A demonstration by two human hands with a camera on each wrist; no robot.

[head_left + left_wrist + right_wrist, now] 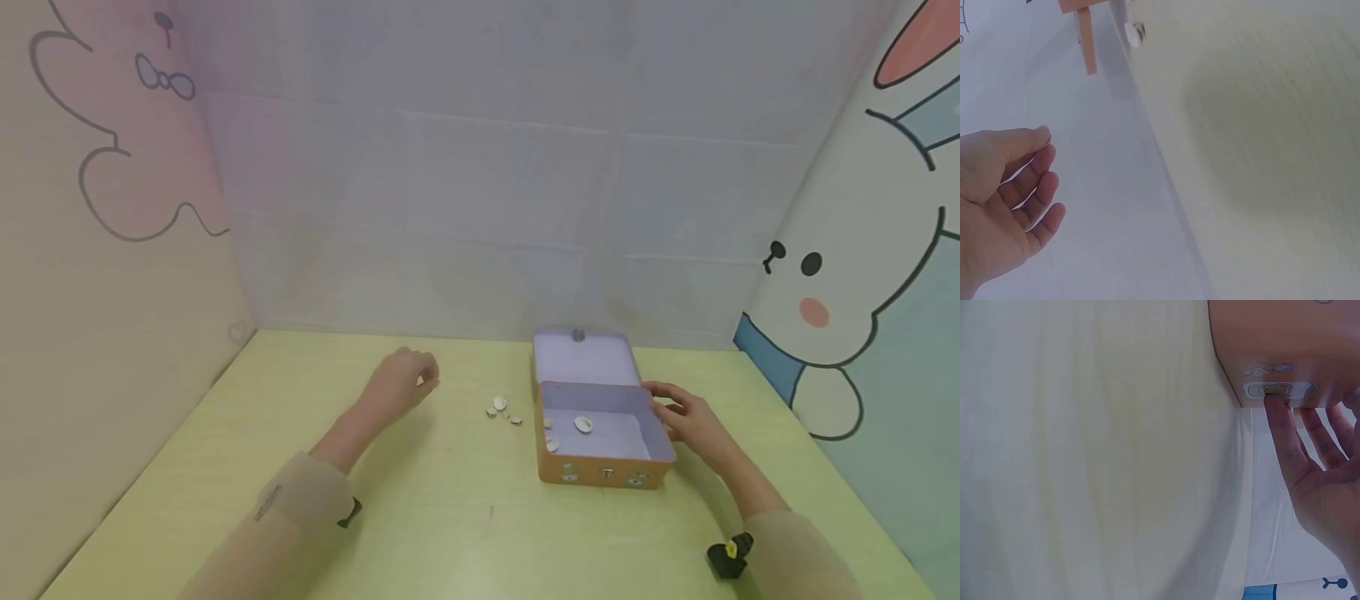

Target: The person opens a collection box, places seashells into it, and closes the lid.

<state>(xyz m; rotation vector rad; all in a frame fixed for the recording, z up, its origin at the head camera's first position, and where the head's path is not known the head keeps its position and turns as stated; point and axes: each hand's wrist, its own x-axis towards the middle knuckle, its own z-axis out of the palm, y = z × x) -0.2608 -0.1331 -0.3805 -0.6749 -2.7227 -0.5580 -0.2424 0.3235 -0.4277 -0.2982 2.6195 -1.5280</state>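
My left hand [405, 379] hovers above the table, left of a few small white seashells [500, 403]. In the left wrist view this hand [1007, 194] has its thumb tip against the index fingertip and the other fingers loosely bent; whether something tiny sits in the pinch cannot be made out. An orange tin box [606, 472] with a lilac inside stands at the right, its lid [585, 354] tipped back. Several shells [583, 425] lie in it. At its back right corner my right hand [693, 425] grips the wall, one digit on the printed side [1279, 390].
Beneath everything is a pale yellow table [450, 533]. A whitish sheet [420, 208] rises behind it, with cartoon-printed panels [847, 275] at the sides. A black wrist device [729, 558] hangs by the right sleeve.
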